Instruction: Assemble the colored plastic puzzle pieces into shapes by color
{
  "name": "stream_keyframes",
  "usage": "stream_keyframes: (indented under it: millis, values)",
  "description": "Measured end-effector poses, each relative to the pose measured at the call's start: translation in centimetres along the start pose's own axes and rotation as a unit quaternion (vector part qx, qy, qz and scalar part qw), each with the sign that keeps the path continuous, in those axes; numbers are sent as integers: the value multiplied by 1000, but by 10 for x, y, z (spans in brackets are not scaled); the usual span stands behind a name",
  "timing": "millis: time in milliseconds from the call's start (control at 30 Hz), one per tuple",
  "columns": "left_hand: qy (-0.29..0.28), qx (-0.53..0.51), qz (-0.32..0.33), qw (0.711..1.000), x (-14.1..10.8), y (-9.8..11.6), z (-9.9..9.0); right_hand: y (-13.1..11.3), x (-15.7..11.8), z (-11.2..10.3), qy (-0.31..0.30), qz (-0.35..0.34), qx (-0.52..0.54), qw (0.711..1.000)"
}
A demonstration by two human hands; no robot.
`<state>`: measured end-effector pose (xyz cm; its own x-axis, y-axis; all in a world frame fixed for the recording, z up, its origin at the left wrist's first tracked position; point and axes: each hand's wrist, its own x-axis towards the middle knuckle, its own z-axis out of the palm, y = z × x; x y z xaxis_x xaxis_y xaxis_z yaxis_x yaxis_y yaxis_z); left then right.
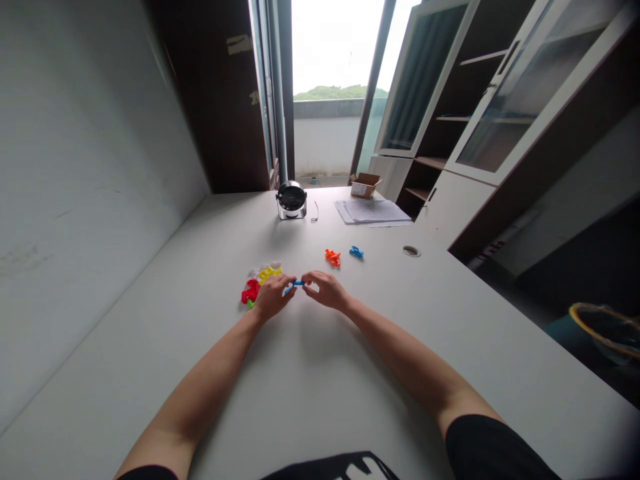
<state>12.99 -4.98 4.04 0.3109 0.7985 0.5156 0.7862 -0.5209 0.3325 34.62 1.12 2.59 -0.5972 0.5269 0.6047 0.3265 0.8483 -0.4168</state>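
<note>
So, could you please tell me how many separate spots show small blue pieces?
2: blue pieces between the left hand and right hand, and a blue cluster on the table, right of the orange pieces. The hands may hide more.

Open cardboard box behind white papers, round black device to the left

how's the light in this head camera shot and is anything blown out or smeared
Head view: sky burned out to white; soft shadows on the table beside the forearms; yellow-rimmed object at the right edge smeared; blue piece at the hands too small for fine detail.
</note>
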Motion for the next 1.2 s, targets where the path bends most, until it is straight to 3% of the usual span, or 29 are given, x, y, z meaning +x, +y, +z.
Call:
stream_keyframes:
  millis: [333, 700, 933, 1200]
  values:
    - [16, -12, -1, 1000, 0, 0, -3, -6, 1, 3, -21, 5, 22, 1000]
    - [81, -144, -137, 977, 4, 9, 1, -11, 2, -1, -18, -4, -8, 1000]
    - [62, -179, -133, 973, 2, 13, 6, -12, 3, -2, -14, -40, -33, 999]
    - [58, -140, -105, 983, 0, 13, 6, -12, 4, -1, 36, 42, 41, 998]
